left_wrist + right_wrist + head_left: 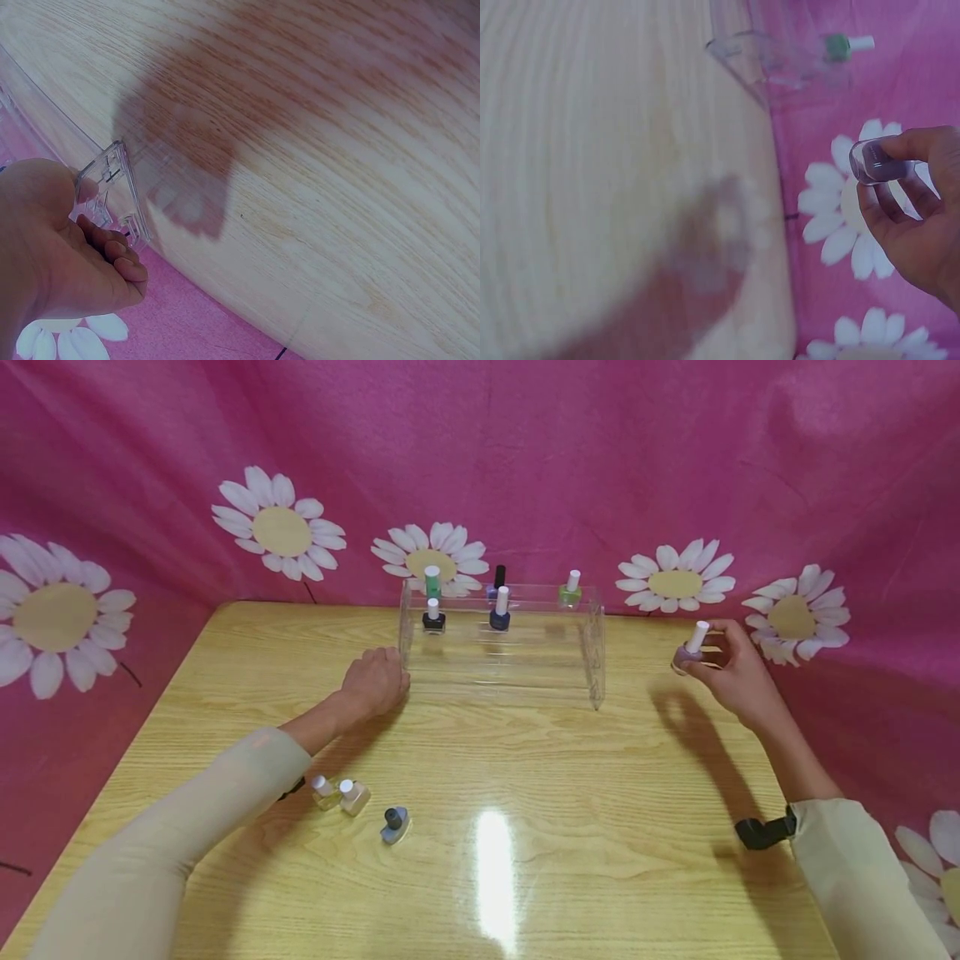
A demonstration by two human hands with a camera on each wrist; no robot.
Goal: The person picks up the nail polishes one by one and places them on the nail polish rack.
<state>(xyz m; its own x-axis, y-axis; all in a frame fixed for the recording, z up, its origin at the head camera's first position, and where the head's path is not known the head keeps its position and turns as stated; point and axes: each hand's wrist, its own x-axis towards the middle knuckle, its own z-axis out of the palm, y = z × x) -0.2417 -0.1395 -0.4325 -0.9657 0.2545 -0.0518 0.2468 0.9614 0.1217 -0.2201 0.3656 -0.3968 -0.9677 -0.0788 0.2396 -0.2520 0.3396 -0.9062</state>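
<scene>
A purple nail polish bottle with a long white cap is pinched between the thumb and fingers of my right hand, raised above the table right of the rack. In the right wrist view the bottle shows its glass base. My left hand grips the left end of a clear tiered display rack; in the left wrist view its curled fingers lie at the transparent side panel. On the rack stand a green bottle, a black one, a dark blue one and a light green one, among several.
Front left on the wooden table are a yellowish bottle, a beige bottle and a grey bottle with a dark cap. A pink daisy-print cloth hangs behind the table and at its sides.
</scene>
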